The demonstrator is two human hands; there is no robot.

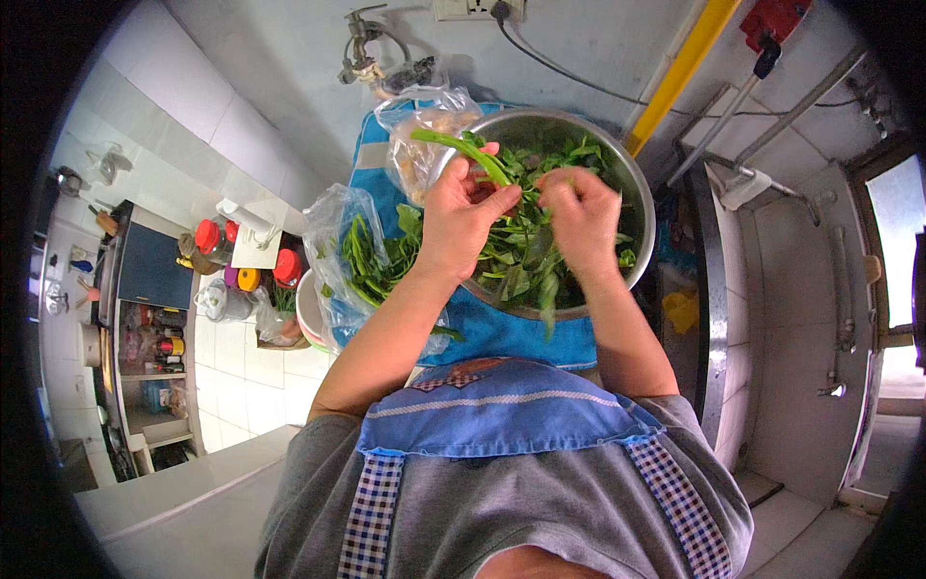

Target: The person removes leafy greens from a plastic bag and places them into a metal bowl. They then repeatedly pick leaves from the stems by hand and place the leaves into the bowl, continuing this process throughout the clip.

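My left hand (459, 221) grips a thick green vegetable stem (463, 148), whose cut end points up and left. Close to its right, my right hand (581, 217) is blurred, its fingers pinched on leafy greens (548, 250) that hang down from it. Both hands are above a large stainless steel bowl (642, 203) holding loose green leaves and stems. To the left of the bowl lies an open clear plastic bag (325, 231) with more leafy stems (362, 260) spilling out. Another clear bag (409, 148) with pale brown contents touches the bowl's upper left.
A blue cloth (521, 336) lies under the bowl. At the wall are a brass tap (359, 43), a socket (470, 9) with a plugged cable, and a yellow pipe (680, 72). Red-lidded jars (210, 235) and a white bucket (309, 307) stand left; a dark-edged counter (712, 289) is right.
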